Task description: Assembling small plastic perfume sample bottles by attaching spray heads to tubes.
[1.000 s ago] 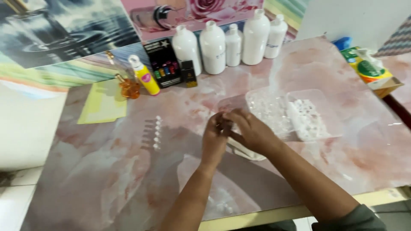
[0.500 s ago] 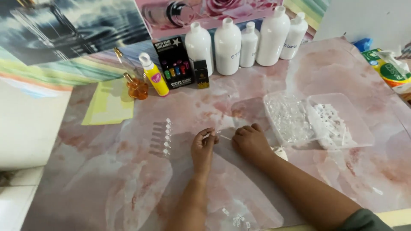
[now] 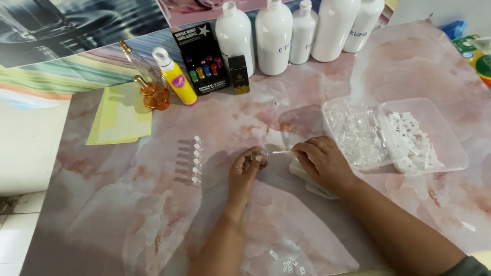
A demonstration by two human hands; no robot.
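1. Since a second ago the two hands have come apart: they were joined over the middle of the counter [image 3: 102, 204], and now they sit side by side with a small gap between them.
2. At the far left lies a yellow paper sheet [image 3: 120, 115], with an amber glass bottle [image 3: 153, 94] and a yellow bottle [image 3: 176, 79] just beyond it.
3. A short row of small clear vials [image 3: 196, 159] stands on the counter, left of the left hand and apart from it.
4. The left hand [image 3: 245, 171] rests low on the counter, fingertips pinched on a tiny clear vial [image 3: 257, 155] at its upper tip.
5. The right hand [image 3: 322, 161] is clenched on a thin white stick [image 3: 281, 152], which points left toward that vial; whether they touch, I cannot tell.
6. Under the right hand lies a white cloth [image 3: 307, 179].
7. Just right of it sits a clear plastic tray [image 3: 450, 148] in two compartments, clear pieces left, white pieces right.
8. White bottles [image 3: 273, 38] line the back.
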